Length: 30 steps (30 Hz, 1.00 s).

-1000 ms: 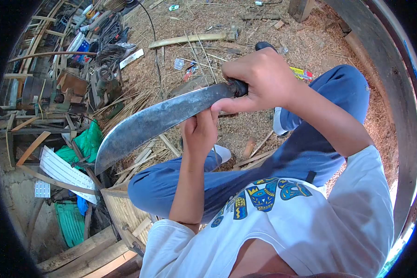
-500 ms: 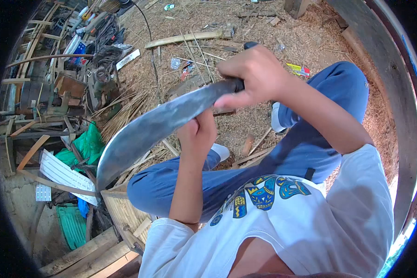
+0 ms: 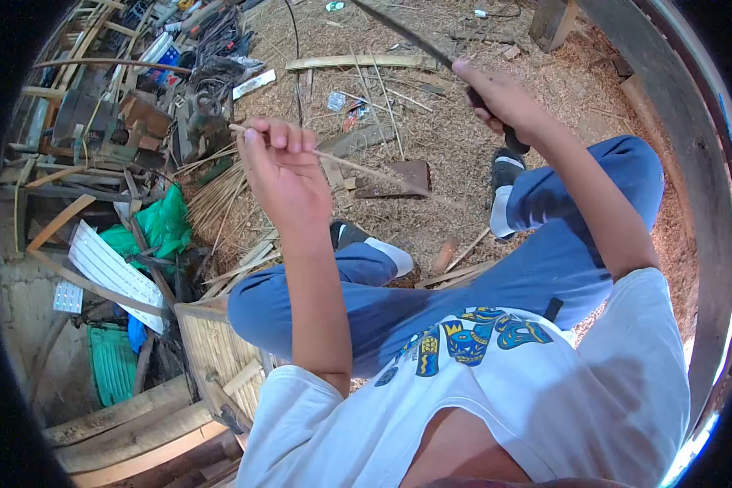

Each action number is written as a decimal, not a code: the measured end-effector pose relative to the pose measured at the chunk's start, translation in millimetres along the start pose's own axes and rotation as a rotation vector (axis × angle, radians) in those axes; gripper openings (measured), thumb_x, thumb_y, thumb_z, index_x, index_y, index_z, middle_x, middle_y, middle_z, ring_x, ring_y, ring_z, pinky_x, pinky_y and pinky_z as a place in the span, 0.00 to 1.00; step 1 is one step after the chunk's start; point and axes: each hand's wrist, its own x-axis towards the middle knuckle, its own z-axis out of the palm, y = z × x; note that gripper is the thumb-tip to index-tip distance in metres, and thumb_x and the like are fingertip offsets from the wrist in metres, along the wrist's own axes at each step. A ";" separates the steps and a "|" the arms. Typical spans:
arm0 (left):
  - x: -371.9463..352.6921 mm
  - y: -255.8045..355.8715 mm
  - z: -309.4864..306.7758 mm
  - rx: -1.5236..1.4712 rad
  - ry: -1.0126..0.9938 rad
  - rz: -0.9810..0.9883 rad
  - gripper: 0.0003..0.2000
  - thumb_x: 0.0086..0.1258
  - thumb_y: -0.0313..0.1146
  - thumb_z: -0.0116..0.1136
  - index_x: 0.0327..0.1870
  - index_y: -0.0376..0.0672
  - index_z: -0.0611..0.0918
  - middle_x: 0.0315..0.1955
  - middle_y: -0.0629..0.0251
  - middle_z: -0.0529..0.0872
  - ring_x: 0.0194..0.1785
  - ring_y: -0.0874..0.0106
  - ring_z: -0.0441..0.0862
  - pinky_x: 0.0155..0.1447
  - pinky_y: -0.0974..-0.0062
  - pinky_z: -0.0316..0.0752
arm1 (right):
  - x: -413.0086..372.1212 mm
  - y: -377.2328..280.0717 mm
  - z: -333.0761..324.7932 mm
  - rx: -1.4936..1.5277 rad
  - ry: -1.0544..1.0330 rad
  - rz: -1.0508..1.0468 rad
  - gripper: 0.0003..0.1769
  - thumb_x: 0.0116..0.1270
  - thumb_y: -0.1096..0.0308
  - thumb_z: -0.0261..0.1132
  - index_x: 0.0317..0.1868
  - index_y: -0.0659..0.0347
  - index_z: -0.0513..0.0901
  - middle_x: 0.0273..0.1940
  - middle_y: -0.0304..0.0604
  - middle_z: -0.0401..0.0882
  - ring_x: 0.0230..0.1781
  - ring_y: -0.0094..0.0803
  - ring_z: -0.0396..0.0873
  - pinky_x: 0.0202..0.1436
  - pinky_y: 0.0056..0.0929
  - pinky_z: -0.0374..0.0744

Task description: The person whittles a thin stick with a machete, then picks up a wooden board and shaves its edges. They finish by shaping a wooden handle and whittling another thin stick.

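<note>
Item: one long, thin, pale wooden stick (image 3: 342, 162), in the left hand (image 3: 289, 175), pinched near its upper end between thumb and fingers; it slants down to the right, above the floor, its far end blurred.

Item: one large knife with a dark metal blade and black handle (image 3: 411, 37), in the right hand (image 3: 504, 102), fingers wrapped round the handle; blade seen nearly edge-on, pointing up and to the left, out of view at the top.

Hands: well apart, each clamped on its own piece; stick and blade not touching.

Floor: brown ground strewn with wood shavings (image 3: 455, 224). Upon it, a dark brown rectangular block (image 3: 411, 176), beyond the feet; a long, flat, pale wooden strip (image 3: 358, 62), farther out; a bundle of thin tan sticks (image 3: 218, 199), left of the left forearm.

Left side: crumpled green plastic sheeting (image 3: 167, 221), beside a white slotted panel (image 3: 114, 268).
</note>
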 end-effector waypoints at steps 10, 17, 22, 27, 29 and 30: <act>13.7 -11.5 -28.2 0.238 0.080 0.221 0.12 0.83 0.30 0.52 0.60 0.34 0.78 0.52 0.62 0.82 0.50 0.75 0.81 0.74 0.59 0.76 | -17.6 -18.3 47.3 0.055 -0.282 0.052 0.25 0.74 0.41 0.62 0.36 0.57 0.79 0.19 0.30 0.68 0.13 0.17 0.63 0.16 0.21 0.60; 10.1 -22.2 -27.0 0.107 0.075 0.075 0.13 0.83 0.31 0.53 0.61 0.33 0.79 0.48 0.64 0.83 0.44 0.78 0.83 0.71 0.60 0.80 | -12.9 -10.6 50.0 -0.120 -0.282 0.069 0.26 0.65 0.42 0.73 0.30 0.58 0.78 0.19 0.32 0.70 0.14 0.19 0.66 0.18 0.24 0.63; 18.0 -11.3 -29.8 0.026 0.141 0.095 0.15 0.82 0.34 0.54 0.62 0.35 0.78 0.37 0.67 0.81 0.42 0.77 0.82 0.73 0.55 0.78 | -5.1 3.5 54.3 -0.076 -0.345 0.092 0.23 0.61 0.48 0.77 0.30 0.60 0.81 0.19 0.32 0.71 0.13 0.22 0.67 0.16 0.27 0.63; 22.9 -5.3 -36.4 -0.073 0.161 0.118 0.15 0.83 0.33 0.53 0.62 0.33 0.77 0.37 0.67 0.80 0.41 0.76 0.82 0.74 0.56 0.78 | -11.6 -2.0 59.7 -0.097 -0.364 0.084 0.19 0.62 0.52 0.77 0.38 0.60 0.85 0.20 0.31 0.72 0.15 0.21 0.68 0.17 0.26 0.64; 25.4 0.1 -37.7 -0.078 0.186 0.144 0.15 0.83 0.33 0.52 0.63 0.34 0.77 0.37 0.67 0.80 0.41 0.76 0.81 0.74 0.56 0.77 | -11.6 -1.3 59.7 -0.125 -0.384 0.087 0.19 0.63 0.53 0.77 0.40 0.60 0.85 0.21 0.31 0.72 0.15 0.20 0.68 0.18 0.25 0.65; 27.6 5.2 -38.6 -0.080 0.198 0.160 0.15 0.83 0.33 0.51 0.63 0.34 0.77 0.37 0.67 0.80 0.41 0.75 0.81 0.74 0.56 0.77 | -10.2 -0.2 60.0 -0.144 -0.393 0.080 0.19 0.63 0.53 0.77 0.41 0.60 0.85 0.21 0.30 0.72 0.16 0.20 0.68 0.18 0.25 0.65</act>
